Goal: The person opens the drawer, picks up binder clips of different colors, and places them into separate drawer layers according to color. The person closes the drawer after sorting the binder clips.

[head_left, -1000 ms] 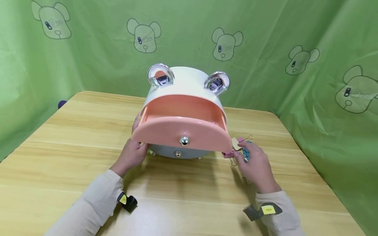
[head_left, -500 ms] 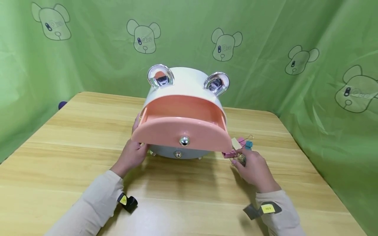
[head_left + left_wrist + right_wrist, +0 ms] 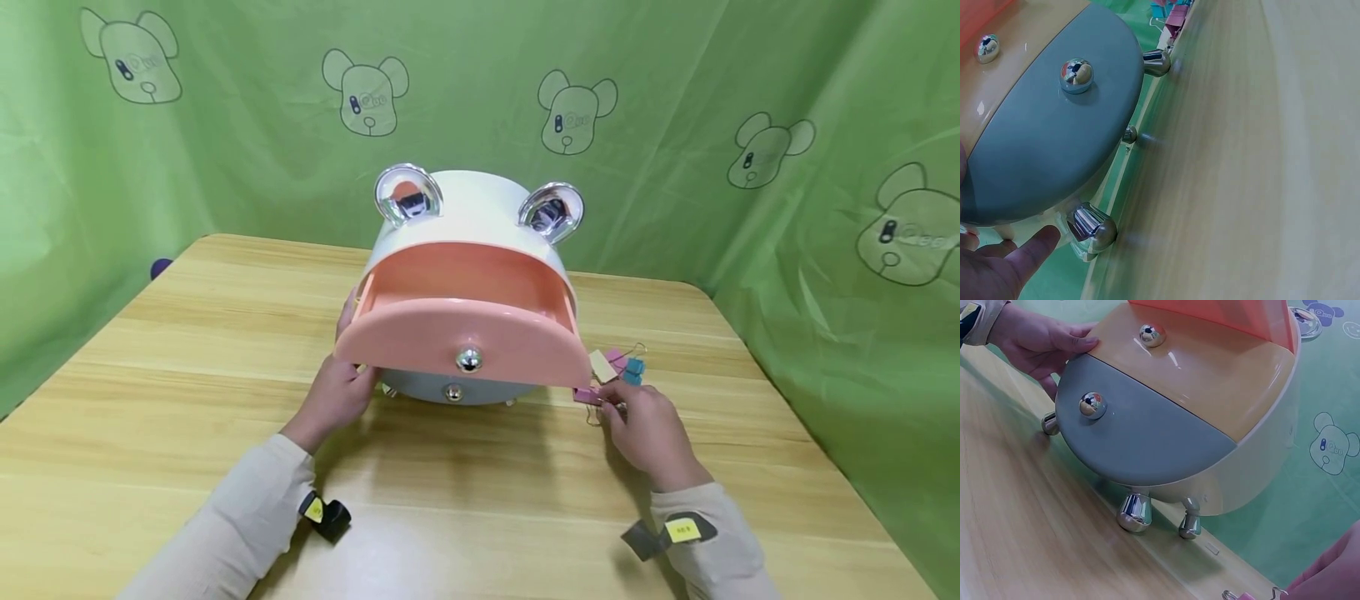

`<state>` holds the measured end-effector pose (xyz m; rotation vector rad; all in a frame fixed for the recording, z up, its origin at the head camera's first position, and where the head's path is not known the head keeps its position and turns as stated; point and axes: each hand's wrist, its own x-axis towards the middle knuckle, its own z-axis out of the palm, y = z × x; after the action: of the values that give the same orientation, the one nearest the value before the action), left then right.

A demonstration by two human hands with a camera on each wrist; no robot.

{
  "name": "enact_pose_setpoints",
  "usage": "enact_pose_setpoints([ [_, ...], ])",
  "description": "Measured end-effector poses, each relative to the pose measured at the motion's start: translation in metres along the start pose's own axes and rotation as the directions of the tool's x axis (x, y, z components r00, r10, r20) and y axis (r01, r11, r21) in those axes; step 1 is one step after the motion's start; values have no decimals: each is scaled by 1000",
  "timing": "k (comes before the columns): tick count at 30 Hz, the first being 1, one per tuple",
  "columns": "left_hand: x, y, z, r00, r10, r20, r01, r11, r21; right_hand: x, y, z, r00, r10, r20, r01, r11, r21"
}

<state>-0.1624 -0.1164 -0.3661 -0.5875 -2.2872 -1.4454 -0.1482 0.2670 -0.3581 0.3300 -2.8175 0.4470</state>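
Note:
A round white drawer cabinet (image 3: 480, 204) with silver ears stands on the table, its pink top drawer (image 3: 412, 337) pulled out. The left hand (image 3: 341, 392) grips the cabinet's left side; in the right wrist view its thumb lies on the front edge. At the cabinet's right, the right hand (image 3: 651, 429) pinches a pink binder clip (image 3: 587, 395) by what looks like its wire handle. Just behind these fingers lie a pale yellow binder clip (image 3: 602, 367), a teal binder clip (image 3: 634, 372) and a second pink one (image 3: 616, 358). The right fingertips are partly hidden in the right wrist view.
Below the pink drawer are a tan drawer (image 3: 1210, 375) and a grey drawer (image 3: 1147, 434), both closed. Silver feet (image 3: 1135, 512) hold the cabinet off the wooden table (image 3: 465, 517). A green curtain (image 3: 480, 100) with bear outlines hangs behind and at both sides.
The right hand has gone from the teal clips to the pink binder clip, its fingers closing there. That clip has shifted slightly right. The left hand and the cabinet stay put.

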Motion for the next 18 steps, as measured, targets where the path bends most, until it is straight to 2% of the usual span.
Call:
enact_pose_setpoints([
  [18, -1, 2, 0, 1000, -13, 9, 14, 1000, -15, 0, 1, 1, 999, 12, -44, -12, 1000, 13],
])
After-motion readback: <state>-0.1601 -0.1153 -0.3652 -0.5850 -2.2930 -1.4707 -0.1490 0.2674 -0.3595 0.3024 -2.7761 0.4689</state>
